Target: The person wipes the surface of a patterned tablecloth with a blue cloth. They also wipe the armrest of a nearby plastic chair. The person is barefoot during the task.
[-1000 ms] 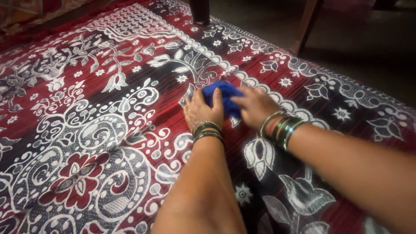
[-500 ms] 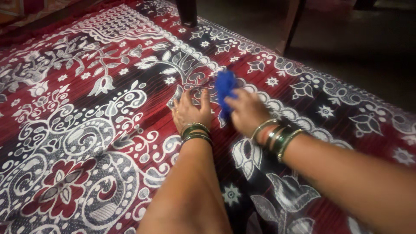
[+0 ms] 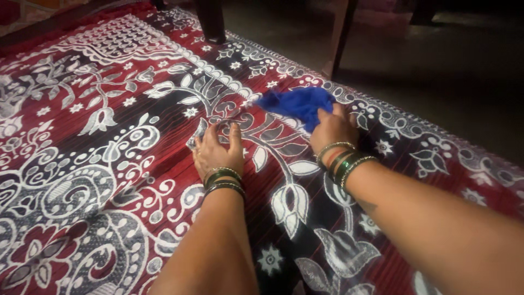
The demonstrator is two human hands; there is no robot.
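Blue cloth (image 3: 297, 104), crumpled into a loose wad, lies on a patterned mat (image 3: 98, 164) with the person's right hand (image 3: 333, 130) pressed onto its near edge, fingers curled over the fabric and gripping it. The cloth sits toward the far right of the mat, close to its white-bordered edge and just beyond the hand. The left hand (image 3: 218, 152) rests palm-down on the mat, to the left of the cloth and apart from it, fingers spread moderately and flat; something small and pale shows under its far fingertips, too unclear to identify. Green and gold bangles (image 3: 345, 159) circle both wrists. The mat is red and black with white floral and paisley scrollwork. A dark furniture leg (image 3: 210, 21) stands at its far edge, with bare dark floor (image 3: 447, 71) to the right.
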